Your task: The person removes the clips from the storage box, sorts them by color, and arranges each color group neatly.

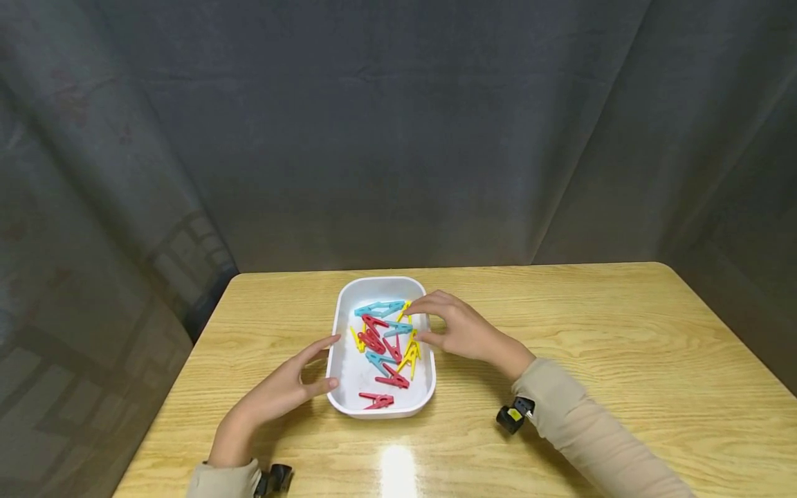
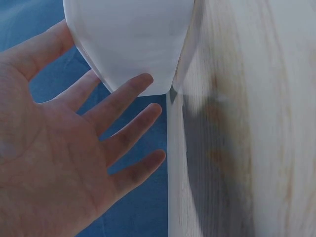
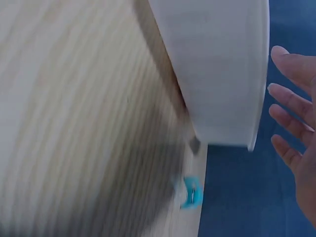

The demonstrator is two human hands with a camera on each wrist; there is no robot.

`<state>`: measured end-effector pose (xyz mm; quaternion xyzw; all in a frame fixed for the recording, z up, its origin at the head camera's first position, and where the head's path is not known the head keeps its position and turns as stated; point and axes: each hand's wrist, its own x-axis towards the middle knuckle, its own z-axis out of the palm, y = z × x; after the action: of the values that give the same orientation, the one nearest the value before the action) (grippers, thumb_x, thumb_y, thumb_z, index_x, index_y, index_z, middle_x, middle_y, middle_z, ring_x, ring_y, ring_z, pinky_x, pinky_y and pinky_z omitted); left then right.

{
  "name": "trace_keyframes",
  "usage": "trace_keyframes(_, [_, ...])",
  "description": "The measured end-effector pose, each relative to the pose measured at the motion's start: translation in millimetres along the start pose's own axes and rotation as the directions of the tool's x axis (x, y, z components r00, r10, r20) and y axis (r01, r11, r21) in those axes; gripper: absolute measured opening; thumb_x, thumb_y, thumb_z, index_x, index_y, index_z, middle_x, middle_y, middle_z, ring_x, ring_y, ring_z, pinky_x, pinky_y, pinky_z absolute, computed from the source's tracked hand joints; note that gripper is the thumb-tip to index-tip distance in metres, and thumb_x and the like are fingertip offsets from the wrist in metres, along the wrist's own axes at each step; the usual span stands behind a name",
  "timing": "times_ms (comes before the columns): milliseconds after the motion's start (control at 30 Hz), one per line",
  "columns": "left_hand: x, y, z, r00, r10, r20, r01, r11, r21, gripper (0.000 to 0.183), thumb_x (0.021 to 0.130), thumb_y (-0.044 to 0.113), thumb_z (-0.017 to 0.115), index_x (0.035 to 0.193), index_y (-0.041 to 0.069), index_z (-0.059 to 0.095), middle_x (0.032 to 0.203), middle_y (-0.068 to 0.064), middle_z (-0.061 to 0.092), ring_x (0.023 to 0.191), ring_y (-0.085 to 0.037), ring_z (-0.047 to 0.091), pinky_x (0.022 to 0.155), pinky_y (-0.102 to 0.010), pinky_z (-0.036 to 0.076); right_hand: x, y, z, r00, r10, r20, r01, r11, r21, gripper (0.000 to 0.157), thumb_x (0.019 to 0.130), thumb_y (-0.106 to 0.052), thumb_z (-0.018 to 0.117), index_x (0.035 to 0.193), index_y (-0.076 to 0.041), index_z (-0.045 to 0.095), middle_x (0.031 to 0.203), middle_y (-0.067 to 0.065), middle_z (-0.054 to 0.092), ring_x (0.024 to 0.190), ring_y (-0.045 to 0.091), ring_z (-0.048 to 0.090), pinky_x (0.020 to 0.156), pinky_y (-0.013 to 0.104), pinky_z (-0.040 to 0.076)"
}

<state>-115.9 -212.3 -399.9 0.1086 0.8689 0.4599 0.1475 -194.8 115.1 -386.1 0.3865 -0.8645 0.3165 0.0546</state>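
Observation:
A white plastic tub [image 1: 341, 408] on the table holds several red, yellow and light blue clothespins, among them a red clothespin [image 1: 377, 400] near its front wall. My left hand [image 1: 283, 387] is at the tub's left side, thumb and forefinger at the rim. In the left wrist view its fingers are spread and nearly straight beside the tub wall [image 2: 133, 39]. Over the tub's right rim reaches my right hand [image 1: 463, 328], fingers loosely bent above a yellow clothespin [image 1: 409, 360]. No clothespin shows between the right fingers [image 3: 291, 103] in the right wrist view.
The wooden table [image 1: 591, 332] extends to both sides of the tub. A light blue clothespin [image 3: 191, 192] lies outside the tub near the table edge in the right wrist view. Dark curtains [image 1: 398, 138] hang behind the table and at both sides.

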Motion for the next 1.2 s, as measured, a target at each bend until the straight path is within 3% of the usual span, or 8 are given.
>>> trace_keyframes(233, [0.0, 0.2, -0.1, 1.0, 0.002, 0.005, -0.002, 1.0, -0.007, 0.07, 0.092, 0.03, 0.072, 0.153, 0.023, 0.038, 0.152, -0.016, 0.04, 0.139, -0.039, 0.037, 0.108, -0.06, 0.033, 10.7, -19.7, 17.2, 0.989, -0.067, 0.135, 0.071, 0.997, -0.032, 0.041, 0.085, -0.022, 0.081, 0.124, -0.015, 0.069, 0.124, -0.005, 0.065, 0.122, 0.014, 0.053, 0.113, 0.042, 0.032])
trace_keyframes(533, [0.4, 0.1, 0.0, 1.0, 0.001, 0.008, -0.001, 1.0, -0.012, 0.069, 0.093, 0.03, 0.072, 0.153, 0.023, 0.038, 0.151, -0.016, 0.041, 0.138, -0.04, 0.037, 0.108, -0.061, 0.033, 25.6, -34.2, 35.8, 0.956, -0.109, 0.272, 0.141, 0.985, -0.099, 0.036, 0.087, -0.025, 0.079, 0.12, -0.015, 0.071, 0.122, -0.006, 0.065, 0.119, 0.013, 0.054, 0.107, 0.036, 0.038])
trace_keyframes(700, [0.9, 0.1, 0.3, 1.0, -0.001, 0.007, 0.001, 1.0, -0.013, 0.069, 0.092, 0.03, 0.072, 0.153, 0.024, 0.038, 0.151, -0.016, 0.041, 0.138, -0.039, 0.037, 0.107, -0.06, 0.034, 31.3, -33.4, 43.4, 0.944, -0.097, 0.316, 0.141, 0.983, -0.12, 0.033, 0.087, -0.022, 0.078, 0.119, -0.016, 0.072, 0.118, -0.007, 0.066, 0.115, 0.012, 0.055, 0.105, 0.032, 0.04])
trace_keyframes(1200, [-0.1, 2.3, -1.4, 1.0, 0.0, 0.002, 0.0, 1.0, -0.007, 0.069, 0.093, 0.03, 0.071, 0.153, 0.023, 0.038, 0.151, -0.018, 0.041, 0.138, -0.04, 0.038, 0.107, -0.06, 0.034, 36.3, -34.7, 50.3, 0.916, -0.037, 0.401, 0.131, 0.969, -0.211, 0.031, 0.088, -0.02, 0.076, 0.119, -0.021, 0.071, 0.122, -0.011, 0.066, 0.121, 0.012, 0.054, 0.108, 0.035, 0.037])
